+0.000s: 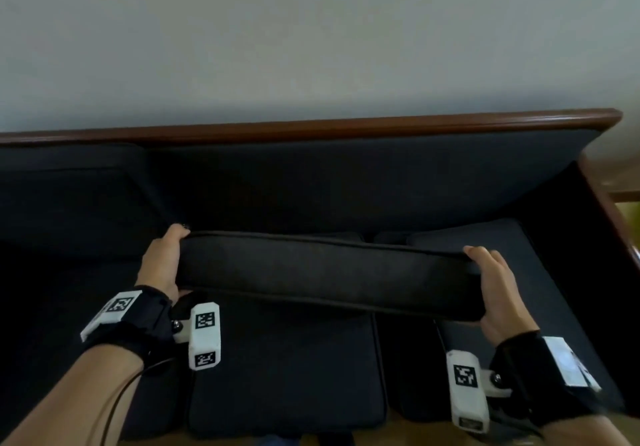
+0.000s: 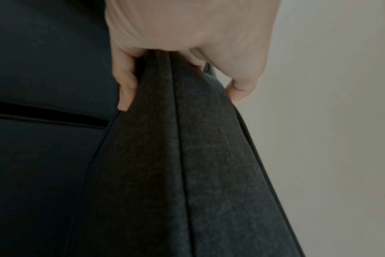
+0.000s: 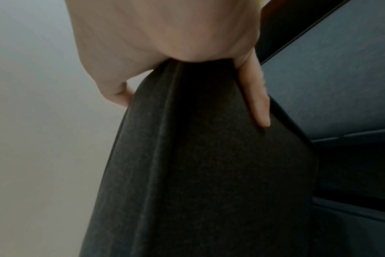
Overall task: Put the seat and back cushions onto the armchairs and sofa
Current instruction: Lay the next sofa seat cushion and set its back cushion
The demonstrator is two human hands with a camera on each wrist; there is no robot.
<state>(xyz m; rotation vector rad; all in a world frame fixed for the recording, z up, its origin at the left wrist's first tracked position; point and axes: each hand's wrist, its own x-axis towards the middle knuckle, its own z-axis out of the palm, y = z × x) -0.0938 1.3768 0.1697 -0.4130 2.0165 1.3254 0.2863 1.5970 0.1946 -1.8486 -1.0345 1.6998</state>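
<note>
I hold a dark grey piped cushion (image 1: 325,274) level above the sofa seat, seen edge-on. My left hand (image 1: 162,262) grips its left end, thumb over the top. My right hand (image 1: 498,290) grips its right end. In the left wrist view, the left hand (image 2: 176,57) has its fingers on either face of the cushion (image 2: 187,165). The right hand (image 3: 180,64) clamps the cushion (image 3: 198,165) the same way in the right wrist view. Two seat cushions (image 1: 287,369) lie on the sofa (image 1: 346,182) below. A back cushion (image 1: 69,196) leans at the left.
The sofa's wooden top rail (image 1: 311,129) runs along a pale wall (image 1: 311,30). A wooden-edged right armrest (image 1: 602,203) bounds the seat. The padded backrest behind the held cushion is bare in the middle and right.
</note>
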